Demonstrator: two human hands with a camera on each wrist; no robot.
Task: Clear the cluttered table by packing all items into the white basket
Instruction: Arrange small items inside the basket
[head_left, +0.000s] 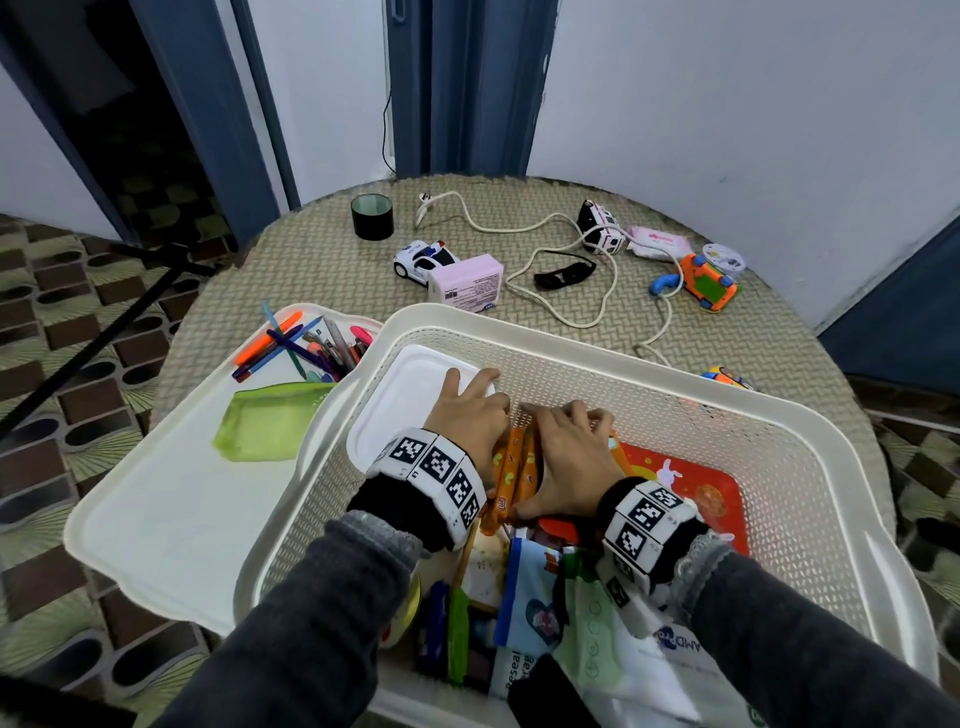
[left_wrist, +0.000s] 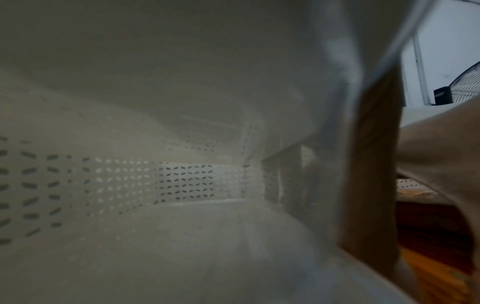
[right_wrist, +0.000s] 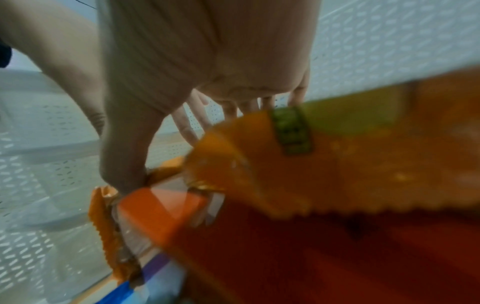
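The white basket (head_left: 597, 358) stands at the near side of the round table, and both my hands are inside it. Several orange snack packets (head_left: 511, 470) lie bunched between them. My left hand (head_left: 475, 400) rests with straight, spread fingers on a white lidded box (head_left: 400, 395) and the packets' left side. My right hand (head_left: 563, 441) curls over the packets; in the right wrist view its thumb (right_wrist: 122, 164) presses a packet (right_wrist: 337, 164) down. A red picture board (head_left: 691, 488) and bags lie in the basket too. The left wrist view shows only the perforated basket wall (left_wrist: 182, 179).
A white tray (head_left: 171, 509) left of the basket holds pens (head_left: 301, 345) and a green pouch (head_left: 265, 426). On the table behind: black cup (head_left: 372, 216), toy police car (head_left: 423, 258), pink box (head_left: 467, 283), white cable (head_left: 571, 306), sunglasses (head_left: 563, 274), toy ambulance (head_left: 600, 228), wipes (head_left: 657, 241), orange toy (head_left: 706, 283).
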